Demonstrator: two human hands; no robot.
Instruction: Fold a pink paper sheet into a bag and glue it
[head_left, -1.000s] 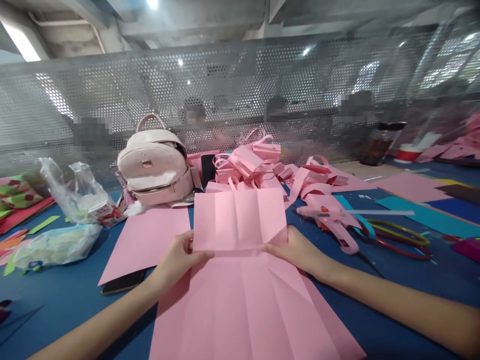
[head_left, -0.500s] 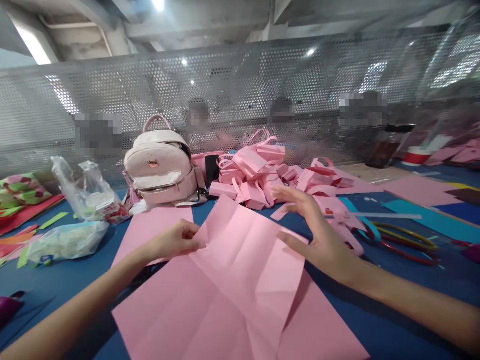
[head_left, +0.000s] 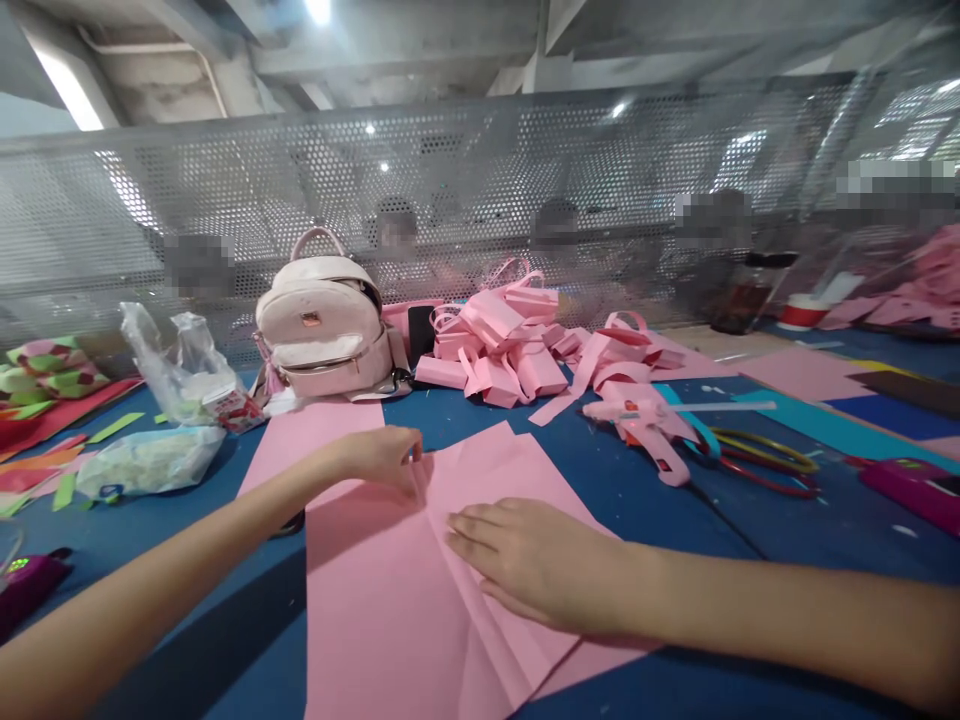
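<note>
The creased pink sheet [head_left: 471, 475] is laid at six o'clock in the view, over another pink sheet [head_left: 600, 657]. At the sheet's ten o'clock, its edge is touched by the curled fingers of the left hand [head_left: 386, 458]; how firmly they are closed cannot be made out. At three o'clock, the right hand [head_left: 536, 560] is pressed flat on the paper, nothing grasped. The glue gun [head_left: 645, 428] is placed at two o'clock.
</note>
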